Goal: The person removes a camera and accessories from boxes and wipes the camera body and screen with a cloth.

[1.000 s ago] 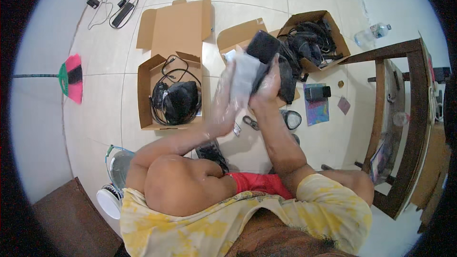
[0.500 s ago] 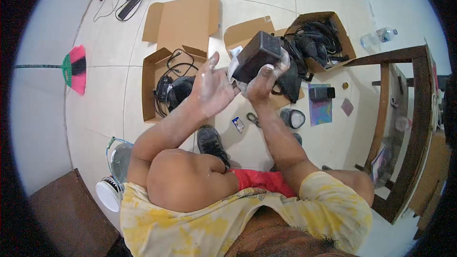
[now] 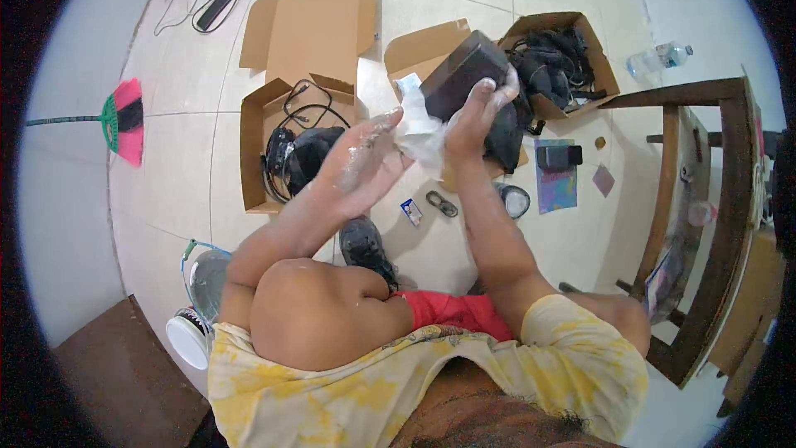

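Observation:
My right hand (image 3: 481,120) is closed around a black box-shaped block (image 3: 466,75), held tilted in the air. Its fingers wrap the block's right side. A crumpled white wipe (image 3: 421,129) hangs between the block's lower left end and my left hand (image 3: 362,162). My left hand is turned palm up, its thumb against the edge of the wipe and its fingertips partly behind it. Whitish residue coats both hands. Below them on the floor are a dark carabiner-like link (image 3: 442,204) and a small blue-and-white packet (image 3: 411,212).
An open cardboard box (image 3: 253,149) with cables stands left, another box (image 3: 601,66) of black gear at the far right. A black case lies on a shiny pouch (image 3: 557,191). A wooden frame (image 3: 725,199) borders the right; a bucket (image 3: 211,278) stands near my left knee.
The block has risen slightly and tilted further, with my right hand now gripping lower on it. More of the white wipe shows, drawn down and out toward my left hand, whose thumb has lowered.

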The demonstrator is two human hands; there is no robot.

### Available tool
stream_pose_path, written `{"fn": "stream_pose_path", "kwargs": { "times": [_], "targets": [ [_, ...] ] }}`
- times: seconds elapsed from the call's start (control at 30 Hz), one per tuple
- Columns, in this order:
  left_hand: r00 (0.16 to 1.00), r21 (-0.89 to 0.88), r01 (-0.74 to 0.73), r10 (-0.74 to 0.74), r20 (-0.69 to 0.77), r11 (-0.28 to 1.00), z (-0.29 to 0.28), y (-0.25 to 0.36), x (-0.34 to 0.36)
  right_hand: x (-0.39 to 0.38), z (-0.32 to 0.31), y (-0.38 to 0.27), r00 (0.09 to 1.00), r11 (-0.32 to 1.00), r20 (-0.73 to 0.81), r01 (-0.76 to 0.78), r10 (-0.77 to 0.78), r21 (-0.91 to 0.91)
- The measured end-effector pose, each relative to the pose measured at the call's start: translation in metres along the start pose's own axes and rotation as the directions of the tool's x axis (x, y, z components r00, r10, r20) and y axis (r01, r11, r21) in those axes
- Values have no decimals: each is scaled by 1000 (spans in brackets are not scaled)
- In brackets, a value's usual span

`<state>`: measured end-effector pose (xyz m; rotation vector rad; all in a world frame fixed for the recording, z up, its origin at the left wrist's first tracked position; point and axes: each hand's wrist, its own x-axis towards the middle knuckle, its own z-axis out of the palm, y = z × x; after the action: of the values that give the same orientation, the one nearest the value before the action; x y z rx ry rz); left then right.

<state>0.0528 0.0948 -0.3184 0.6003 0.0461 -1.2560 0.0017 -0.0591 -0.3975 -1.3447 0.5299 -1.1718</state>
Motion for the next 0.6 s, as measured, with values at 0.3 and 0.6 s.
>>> {"fn": "stream_pose_path", "kwargs": {
  "times": [0.3,0.6],
  "targets": [
    [945,299,-280,317,-82,912,-40,15,41,1,4,-20,656,398,153,-610,739,685],
    [442,923,-378,861,252,-76,-38,38,19,-1,6,-28,478,126,255,-630,841,766]
  ]
}}
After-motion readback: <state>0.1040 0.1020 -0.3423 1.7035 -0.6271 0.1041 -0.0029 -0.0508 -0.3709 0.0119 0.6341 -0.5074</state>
